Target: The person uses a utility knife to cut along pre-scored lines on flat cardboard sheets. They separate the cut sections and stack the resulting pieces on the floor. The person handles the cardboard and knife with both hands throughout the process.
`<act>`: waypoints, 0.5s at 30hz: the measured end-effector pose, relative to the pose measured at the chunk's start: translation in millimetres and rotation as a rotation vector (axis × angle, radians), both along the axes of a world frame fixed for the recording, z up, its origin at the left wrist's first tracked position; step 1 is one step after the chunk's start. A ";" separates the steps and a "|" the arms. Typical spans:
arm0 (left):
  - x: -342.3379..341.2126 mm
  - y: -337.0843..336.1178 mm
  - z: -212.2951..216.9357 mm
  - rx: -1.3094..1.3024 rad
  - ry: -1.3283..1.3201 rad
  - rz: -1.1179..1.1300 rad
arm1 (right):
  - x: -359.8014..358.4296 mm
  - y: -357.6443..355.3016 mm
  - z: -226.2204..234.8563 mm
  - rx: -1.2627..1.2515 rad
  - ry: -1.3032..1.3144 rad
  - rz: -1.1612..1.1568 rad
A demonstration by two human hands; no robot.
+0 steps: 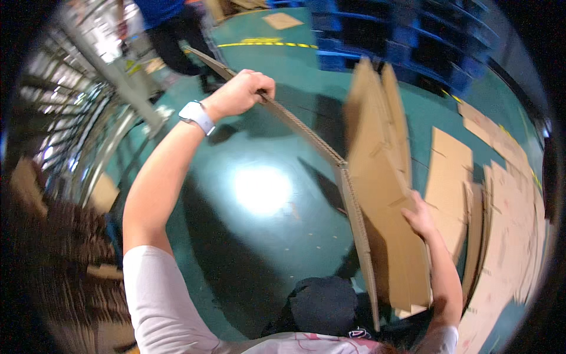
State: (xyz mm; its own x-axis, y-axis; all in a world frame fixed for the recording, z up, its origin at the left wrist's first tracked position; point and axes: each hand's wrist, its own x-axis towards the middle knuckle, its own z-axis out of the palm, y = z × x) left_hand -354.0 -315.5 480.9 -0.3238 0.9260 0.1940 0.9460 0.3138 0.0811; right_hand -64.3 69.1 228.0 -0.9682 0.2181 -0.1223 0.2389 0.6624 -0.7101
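Being held up off the green floor: a large flat sheet of brown corrugated cardboard (377, 177), partly folded, its ribbed edge running diagonally from upper left to the bottom centre. Bending at a crease near the middle, with tan flaps standing upright and tilting rightward, one blurring.

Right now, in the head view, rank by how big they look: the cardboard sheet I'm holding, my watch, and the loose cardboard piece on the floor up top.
1. cardboard sheet
2. loose cardboard piece, far off, so unsure
3. watch
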 end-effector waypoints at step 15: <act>-3.9 195.9 -224.8 -0.272 0.205 -0.343 | 35.7 -70.6 33.1 -0.040 -0.194 0.051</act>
State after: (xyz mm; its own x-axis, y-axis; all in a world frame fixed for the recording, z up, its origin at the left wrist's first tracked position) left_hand -357.9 -119.6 256.1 0.0292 0.9987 -0.0420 0.9866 -0.0356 -0.1592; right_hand -28.7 -1.6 261.1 -0.9354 0.1607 -0.3151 0.3406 0.6495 -0.6798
